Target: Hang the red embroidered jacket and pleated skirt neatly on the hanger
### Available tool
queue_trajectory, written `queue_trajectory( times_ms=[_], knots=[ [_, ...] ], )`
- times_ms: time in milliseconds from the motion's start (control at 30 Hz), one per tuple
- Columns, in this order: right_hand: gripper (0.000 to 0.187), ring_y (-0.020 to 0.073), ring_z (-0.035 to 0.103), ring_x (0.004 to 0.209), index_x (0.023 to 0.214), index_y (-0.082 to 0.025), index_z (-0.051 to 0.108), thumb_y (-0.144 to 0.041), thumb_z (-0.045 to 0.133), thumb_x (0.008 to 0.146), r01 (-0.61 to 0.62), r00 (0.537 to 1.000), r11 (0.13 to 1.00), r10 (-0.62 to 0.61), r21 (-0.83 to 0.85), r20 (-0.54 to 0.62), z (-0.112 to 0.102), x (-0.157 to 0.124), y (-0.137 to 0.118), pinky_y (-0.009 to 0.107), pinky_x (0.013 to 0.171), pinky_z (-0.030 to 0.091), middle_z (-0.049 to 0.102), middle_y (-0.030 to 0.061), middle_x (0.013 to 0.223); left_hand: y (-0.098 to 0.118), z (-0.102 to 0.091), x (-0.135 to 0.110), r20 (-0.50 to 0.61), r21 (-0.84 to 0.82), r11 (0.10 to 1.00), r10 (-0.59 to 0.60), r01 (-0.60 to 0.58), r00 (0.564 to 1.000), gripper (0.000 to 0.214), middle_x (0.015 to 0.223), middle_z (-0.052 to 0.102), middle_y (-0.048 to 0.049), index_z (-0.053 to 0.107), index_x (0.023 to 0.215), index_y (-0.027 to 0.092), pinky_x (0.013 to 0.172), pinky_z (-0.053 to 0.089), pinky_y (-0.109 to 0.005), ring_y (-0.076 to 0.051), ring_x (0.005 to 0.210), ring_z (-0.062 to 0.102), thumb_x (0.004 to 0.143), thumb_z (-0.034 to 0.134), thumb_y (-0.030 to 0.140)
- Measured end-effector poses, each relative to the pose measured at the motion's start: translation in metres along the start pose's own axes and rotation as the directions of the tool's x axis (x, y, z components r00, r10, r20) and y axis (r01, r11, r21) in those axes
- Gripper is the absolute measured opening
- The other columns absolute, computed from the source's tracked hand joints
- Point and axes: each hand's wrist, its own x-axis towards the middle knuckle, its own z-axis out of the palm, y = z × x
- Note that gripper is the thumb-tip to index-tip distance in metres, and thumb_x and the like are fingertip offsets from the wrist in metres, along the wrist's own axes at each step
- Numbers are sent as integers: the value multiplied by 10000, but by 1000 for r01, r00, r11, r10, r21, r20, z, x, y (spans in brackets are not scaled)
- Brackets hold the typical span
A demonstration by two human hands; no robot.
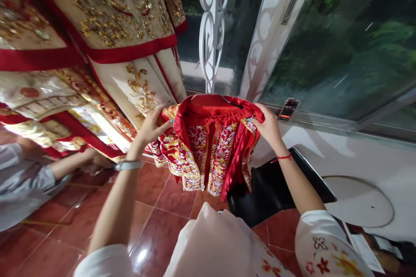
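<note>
A red jacket (185,156) with gold and silver embroidery hangs in front of me on a hanger (208,91). Inside its open front shows a gathered red skirt (212,151) with embroidered panels and pleated satin. My left hand (152,125) is closed on the jacket's left shoulder in the picture, thumb towards me. At the opposite shoulder, my right hand (267,124) grips the red fabric near the collar. The hanger's hook rises against the white scrolled metalwork (211,30); whether it is hooked there I cannot tell.
Cream and red garments (130,13) with gold beading hang at the left. Below them another person's arm (74,164) reaches in. A phone (286,110) rests on the window ledge. A black chair (273,186) stands on the red tiled floor (162,225) beside the white wall.
</note>
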Motion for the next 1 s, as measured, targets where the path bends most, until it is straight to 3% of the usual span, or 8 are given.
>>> queue_trajectory(
  times_ms=[167,300,433,567,667,767,867,1000],
  knots=[
    [523,294,657,1184,1310,-161,628,-196,612,788,-42,999,995,38,91,37,-5,16,11,467,1067,501,691,123,1299,0,17,-6,-152,59,998,-21,30,988,549,1236,649,-125,586,1348,190,1060,429,-444,-313,1176,573,904,533,508],
    [436,287,706,1073,1198,-174,705,-137,547,793,-31,999,999,31,-15,-24,-13,28,-20,445,1013,536,746,96,1186,23,18,-36,-291,130,975,-135,179,947,572,1218,625,-142,581,1367,224,1031,423,-493,-359,1152,549,890,564,541],
    [467,281,689,1115,1284,-202,668,-141,465,868,-64,980,997,54,-49,-192,0,-6,-65,440,1006,549,725,95,1235,42,28,-66,-422,141,941,-223,306,879,688,1297,554,-183,499,1457,221,1037,398,-551,-409,1199,507,889,551,607],
    [646,269,678,1146,1477,-270,511,-83,423,865,-62,996,996,57,-71,-73,29,-43,-67,440,1041,536,680,80,1321,47,44,-76,-466,136,927,-251,349,848,727,1385,495,-198,410,1510,229,1046,375,-598,-434,1261,465,902,515,614],
    [723,305,615,1232,1548,-286,402,-104,488,853,-72,995,993,65,-98,-71,32,-39,-43,505,1086,496,624,104,1375,40,39,-73,-437,139,929,-253,343,863,729,1378,502,-203,430,1485,225,1040,387,-607,-435,1266,480,885,530,628],
    [689,364,542,1294,1530,-261,430,-183,563,859,-118,990,977,102,-176,-96,23,-29,-16,605,1101,444,574,162,1353,26,16,-59,-320,152,963,-165,223,933,730,1303,568,-195,498,1391,194,1050,415,-551,-406,1247,524,820,615,634],
    [644,335,556,1290,1540,-215,394,-199,507,906,-72,997,986,75,-152,10,26,-32,-2,533,1082,482,499,187,1406,17,-8,-35,-95,106,993,-47,57,994,754,1202,664,-140,487,1358,198,952,497,-416,-327,1111,634,764,681,620],
    [549,341,684,1064,1506,-162,431,-169,374,960,-155,982,953,177,-261,63,43,-47,-6,499,908,571,583,227,1318,27,-19,-16,58,265,960,-109,90,992,592,938,742,-92,582,1258,241,766,501,-348,-319,916,704,833,578,653]
  ],
)
